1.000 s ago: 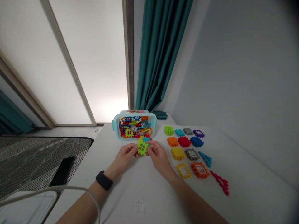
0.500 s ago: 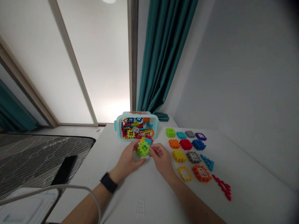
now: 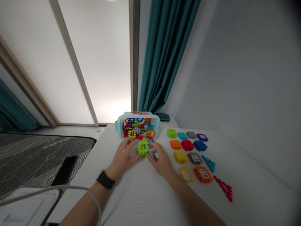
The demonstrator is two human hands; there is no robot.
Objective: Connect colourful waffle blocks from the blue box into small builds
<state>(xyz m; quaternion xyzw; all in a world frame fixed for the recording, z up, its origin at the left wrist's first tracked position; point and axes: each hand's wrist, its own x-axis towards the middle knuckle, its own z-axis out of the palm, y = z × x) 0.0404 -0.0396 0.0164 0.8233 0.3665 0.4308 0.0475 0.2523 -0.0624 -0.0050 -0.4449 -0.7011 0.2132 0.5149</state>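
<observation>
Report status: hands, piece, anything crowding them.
Left hand gripping green lattice piece. Right hand at its right edge, grip unclear. Lattice face toward camera. Bin close beyond; yellow stack right of right hand.

We can read no words or numbers. On the far rim of the tub [image 3: 119,130] we see a reddish label [image 3: 141,113], too small to make out. Left of the tub, the rug [image 3: 30,163] bears a pale, letter-like mark [image 3: 56,142] that we cannot decipher.
</observation>
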